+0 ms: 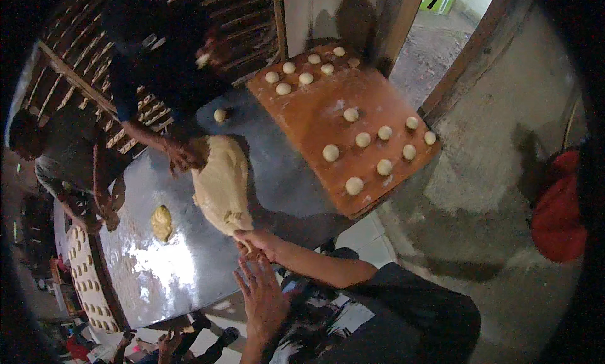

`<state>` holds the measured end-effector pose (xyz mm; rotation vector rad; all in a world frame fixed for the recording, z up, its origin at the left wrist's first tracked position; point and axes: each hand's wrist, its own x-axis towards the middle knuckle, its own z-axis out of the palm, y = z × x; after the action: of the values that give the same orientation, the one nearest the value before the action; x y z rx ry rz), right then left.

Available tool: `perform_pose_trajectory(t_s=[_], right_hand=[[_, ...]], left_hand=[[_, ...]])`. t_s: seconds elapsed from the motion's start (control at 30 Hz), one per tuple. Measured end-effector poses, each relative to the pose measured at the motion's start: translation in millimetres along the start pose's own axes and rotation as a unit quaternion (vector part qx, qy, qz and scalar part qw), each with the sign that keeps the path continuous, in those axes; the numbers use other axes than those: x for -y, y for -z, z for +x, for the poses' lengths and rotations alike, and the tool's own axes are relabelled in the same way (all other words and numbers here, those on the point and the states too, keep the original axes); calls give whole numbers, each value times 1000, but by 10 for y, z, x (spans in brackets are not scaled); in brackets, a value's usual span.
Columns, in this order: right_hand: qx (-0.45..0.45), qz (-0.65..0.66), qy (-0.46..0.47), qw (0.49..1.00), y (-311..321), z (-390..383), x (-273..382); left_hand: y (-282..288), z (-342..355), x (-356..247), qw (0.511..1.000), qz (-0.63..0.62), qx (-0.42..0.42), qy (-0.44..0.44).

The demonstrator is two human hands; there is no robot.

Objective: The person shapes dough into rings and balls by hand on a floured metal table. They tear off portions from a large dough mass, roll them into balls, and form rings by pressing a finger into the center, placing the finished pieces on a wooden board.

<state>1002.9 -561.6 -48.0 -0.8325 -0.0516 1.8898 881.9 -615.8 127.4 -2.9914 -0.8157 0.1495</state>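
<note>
A large pale slab of dough [220,178] stretches across the metal tabletop [283,175]. My right hand [259,243] is closed on the slab's near end, pinching a narrow bit of it. Just below, my left hand [263,295] is open, its fingers spread and nothing in them. Its fingertips come close to my right hand; whether they touch it I cannot tell. Across the table, a co-worker's hand [184,156] rests against the slab's far left side. Left of the slab lies a smaller yellowish lump of dough [162,223].
An orange board [315,121] at the far right carries several round dough balls [331,153]. One more ball [219,115] sits on the metal near the co-worker. Another person [82,156] works at the left end, beside a tray [85,269] of small dough pieces. A wall [466,194] stands at right.
</note>
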Motion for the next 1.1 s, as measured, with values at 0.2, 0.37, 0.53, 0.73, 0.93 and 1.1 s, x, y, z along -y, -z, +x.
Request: perform_pose_trajectory(t_s=[0.2,0.37,0.53,0.73,0.93,1.1], right_hand=[[-77,206,9,975,200,-877,-457],[-356,-176,259,880,-70,-1143,-900],[-331,-591,447,584,-237,-1293,-1431],[-364,-827,200,379,-156,-1029,-529],[-600,-684,254,328,-17,81,409],[-362,-663,353,552,441,-661,-187]], left_hand=[[-658,612,493,903,-338,-175,-200],[-1450,733,410,857,-382,-241,-246],[-1420,937,941,902,-332,-243,-133],[-1051,661,1498,893,-378,-222,-105],[-1032,333,1428,866,-462,-178,-78],[-1161,65,1619,839,-478,-259,-11]])
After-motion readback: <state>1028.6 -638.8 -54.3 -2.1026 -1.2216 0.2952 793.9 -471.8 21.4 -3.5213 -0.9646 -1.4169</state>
